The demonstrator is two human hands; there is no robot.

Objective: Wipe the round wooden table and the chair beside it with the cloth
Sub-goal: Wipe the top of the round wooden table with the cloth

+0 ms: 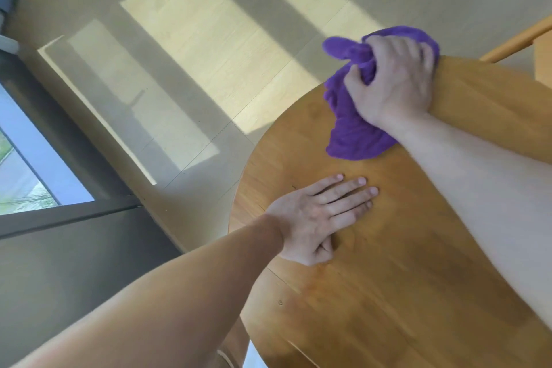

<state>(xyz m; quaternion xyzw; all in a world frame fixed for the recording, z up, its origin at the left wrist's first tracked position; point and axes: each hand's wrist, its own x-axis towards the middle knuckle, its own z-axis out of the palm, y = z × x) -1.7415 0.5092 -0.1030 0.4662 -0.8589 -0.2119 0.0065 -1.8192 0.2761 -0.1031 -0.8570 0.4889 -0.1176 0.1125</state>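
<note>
The round wooden table [388, 278] fills the lower right of the head view. A purple cloth [349, 128] lies bunched on its far edge, partly hanging past the rim. My right hand [394, 81] grips the cloth from above, fingers curled into its folds. My left hand [319, 215] rests flat on the tabletop nearer to me, fingers straight and together, holding nothing. A light wooden chair part [519, 42] shows at the far right beyond the table; most of the chair is out of view.
Pale wood floor [209, 48] with bands of sunlight spreads beyond the table. A dark-framed window or glass door [44, 176] stands at the left.
</note>
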